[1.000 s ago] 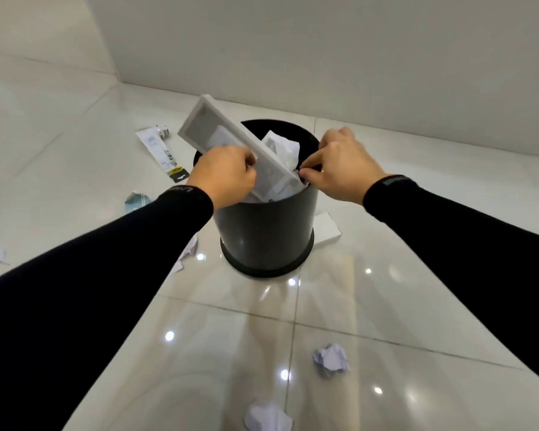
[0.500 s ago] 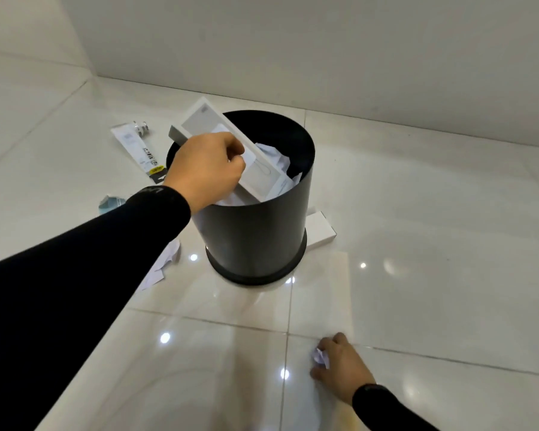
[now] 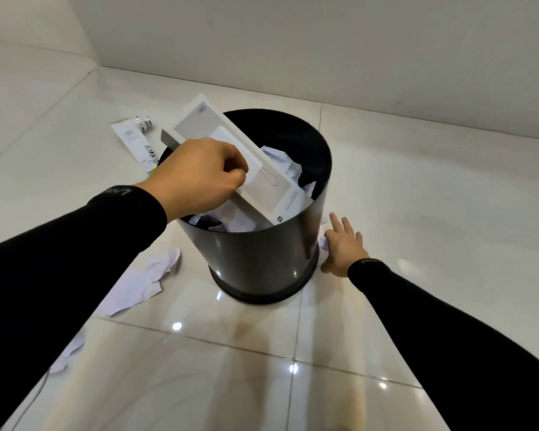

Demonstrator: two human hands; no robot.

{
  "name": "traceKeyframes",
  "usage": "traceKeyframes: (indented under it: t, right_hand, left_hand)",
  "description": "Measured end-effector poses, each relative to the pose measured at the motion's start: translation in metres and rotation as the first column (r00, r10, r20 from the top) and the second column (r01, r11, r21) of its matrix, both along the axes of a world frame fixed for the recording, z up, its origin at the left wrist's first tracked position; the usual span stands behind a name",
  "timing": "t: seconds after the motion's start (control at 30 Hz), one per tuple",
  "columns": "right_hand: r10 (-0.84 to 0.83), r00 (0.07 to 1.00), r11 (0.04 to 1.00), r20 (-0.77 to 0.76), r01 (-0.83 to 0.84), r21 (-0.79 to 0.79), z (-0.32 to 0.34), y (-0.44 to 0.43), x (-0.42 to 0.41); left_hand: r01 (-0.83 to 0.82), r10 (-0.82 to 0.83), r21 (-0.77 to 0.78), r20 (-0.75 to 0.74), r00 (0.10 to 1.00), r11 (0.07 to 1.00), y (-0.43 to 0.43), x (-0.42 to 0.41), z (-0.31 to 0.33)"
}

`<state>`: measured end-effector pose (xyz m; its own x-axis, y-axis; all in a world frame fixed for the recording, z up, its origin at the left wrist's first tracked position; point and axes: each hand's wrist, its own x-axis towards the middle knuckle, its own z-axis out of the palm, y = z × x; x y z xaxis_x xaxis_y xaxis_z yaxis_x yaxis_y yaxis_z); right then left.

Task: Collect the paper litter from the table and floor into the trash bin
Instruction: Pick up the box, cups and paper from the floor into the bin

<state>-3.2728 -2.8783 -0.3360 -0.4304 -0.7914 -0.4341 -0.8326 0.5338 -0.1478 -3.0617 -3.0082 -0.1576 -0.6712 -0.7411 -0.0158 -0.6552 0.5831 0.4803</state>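
Note:
A black round trash bin (image 3: 262, 259) stands on the glossy tiled floor, holding crumpled white paper (image 3: 280, 164). A flat white box (image 3: 212, 132) leans out over its far-left rim. My left hand (image 3: 199, 178) is closed on the near edge of that box, above the bin's mouth. My right hand (image 3: 343, 244) is low beside the bin's right wall, near the floor, with its fingers stretched forward. A bit of crumpled paper (image 3: 323, 244) shows tucked at its thumb side.
Torn white paper sheets (image 3: 147, 281) lie on the floor left of the bin, and a smaller scrap (image 3: 66, 356) lies nearer me. A white tube with a silver cap (image 3: 133, 141) lies behind the bin to the left. A grey wall (image 3: 324, 42) runs along the back.
My right hand left the bin, closed on a crumpled ball on the near floor, then moved up beside the bin's right side. My left hand stayed on the box.

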Motion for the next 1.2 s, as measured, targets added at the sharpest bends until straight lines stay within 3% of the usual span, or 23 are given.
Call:
traceKeyframes:
  t: [0.1, 0.17, 0.37, 0.57, 0.63, 0.73, 0.87, 0.97, 1.07, 1.2]
  right_hand:
    - [0.157, 0.987, 0.987, 0.03, -0.158, 0.033, -0.01, -0.011, -0.008]
    - [0.146, 0.989, 0.989, -0.002, -0.146, -0.006, -0.011, -0.013, -0.015]
    - [0.116, 0.976, 0.989, -0.182, -0.095, 0.116, -0.002, 0.013, -0.025]
    - [-0.017, 0.93, 0.988, -0.368, 0.073, 0.139, 0.044, 0.062, -0.055]
    - [-0.118, 0.905, 0.981, -0.408, 0.169, 0.091, 0.069, 0.08, -0.065]
    - [-0.296, 0.898, 0.955, -0.326, 0.269, -0.126, 0.127, 0.088, -0.074]
    - [-0.276, 0.888, 0.889, -0.369, 0.09, -0.449, 0.226, 0.059, -0.058]
    - [-0.133, 0.919, 0.852, -0.371, -0.085, -0.516, 0.288, 0.034, -0.027]
    - [0.2, 0.848, 0.838, -0.491, -0.408, -0.362, 0.314, 0.012, 0.007]
    - [0.494, 0.629, 0.774, -0.6, -0.632, -0.026, 0.271, -0.018, 0.058]
  left_hand:
    - [-0.024, 0.024, 0.012, -0.002, 1.0, 1.0, -0.005, 0.007, -0.003]
    - [-0.034, 0.035, 0.023, -0.034, 0.999, 0.999, -0.006, 0.009, -0.004]
    - [-0.115, 0.114, 0.009, -0.204, 0.972, 0.993, -0.006, 0.006, 0.0]
    - [0.059, -0.064, 0.055, 0.084, 0.994, 0.997, 0.011, 0.018, -0.012]
    - [0.057, -0.059, 0.041, 0.055, 0.997, 0.998, 0.016, 0.023, -0.011]
    - [0.059, -0.06, -0.01, -0.026, 0.998, 0.998, 0.023, 0.018, 0.0]
    - [-0.121, 0.116, -0.014, -0.215, 0.97, 0.993, 0.018, 0.017, 0.02]
    - [-0.204, 0.182, -0.058, -0.258, 0.949, 0.977, 0.008, 0.036, 0.03]
    - [-0.27, 0.242, -0.069, -0.271, 0.931, 0.96, -0.001, 0.063, 0.036]
    - [-0.315, 0.283, -0.087, -0.263, 0.922, 0.945, -0.011, 0.092, 0.038]
